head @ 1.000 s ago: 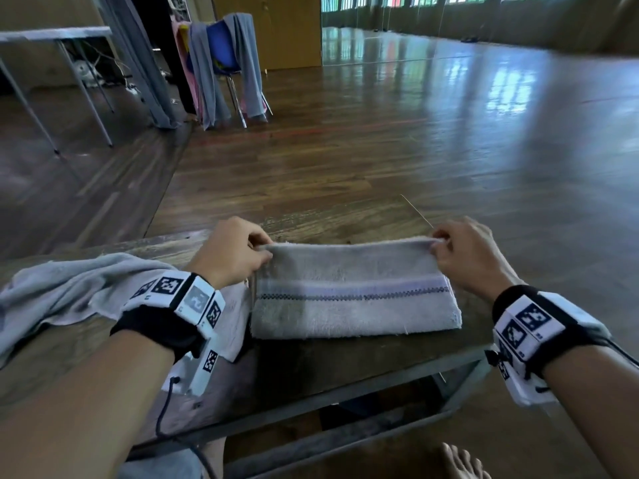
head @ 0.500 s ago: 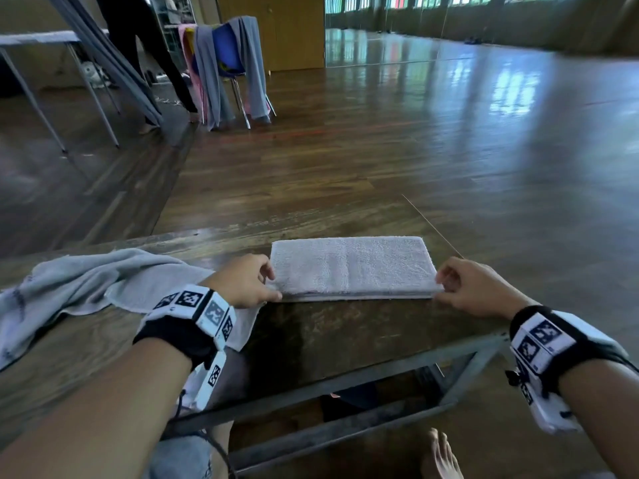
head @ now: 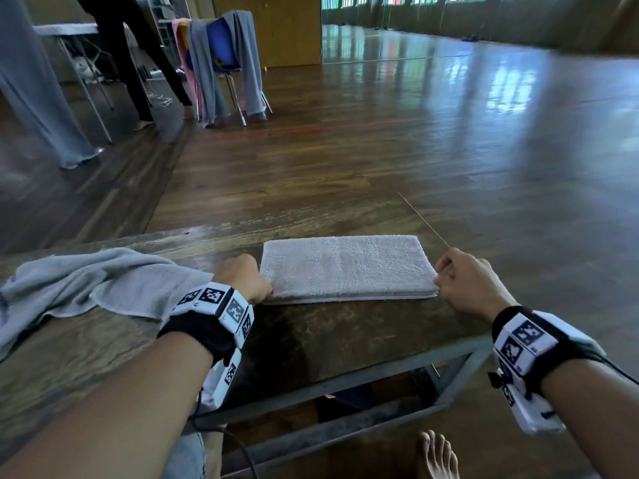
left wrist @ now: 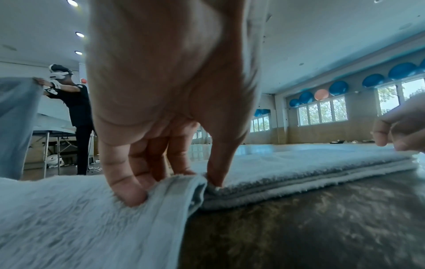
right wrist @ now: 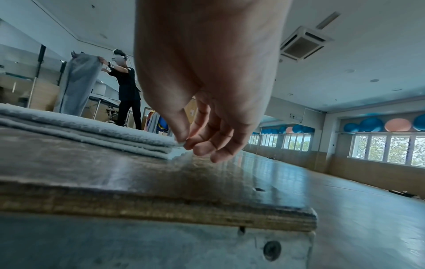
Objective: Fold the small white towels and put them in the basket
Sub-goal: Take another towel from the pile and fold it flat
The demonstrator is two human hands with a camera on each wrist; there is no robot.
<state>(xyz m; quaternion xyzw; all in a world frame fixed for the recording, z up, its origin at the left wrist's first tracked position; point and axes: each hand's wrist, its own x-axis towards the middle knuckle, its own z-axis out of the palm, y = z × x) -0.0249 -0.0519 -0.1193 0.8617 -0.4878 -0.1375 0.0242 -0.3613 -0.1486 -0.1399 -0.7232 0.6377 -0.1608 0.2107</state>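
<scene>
Soft terry, light and floppy, so layers will slip unless both ends are held. Folded towel (head: 345, 267) lies at the table's (head: 345, 340) far edge. Left hand (head: 242, 276) pinches its near-left corner, right hand (head: 466, 285) pinches the near-right corner. Count: two towels, one folded, one loose towel (head: 86, 281) at the left. No basket visible.

White folded towel (head: 345, 266) on dark brown wooden table (head: 345, 333)
</scene>
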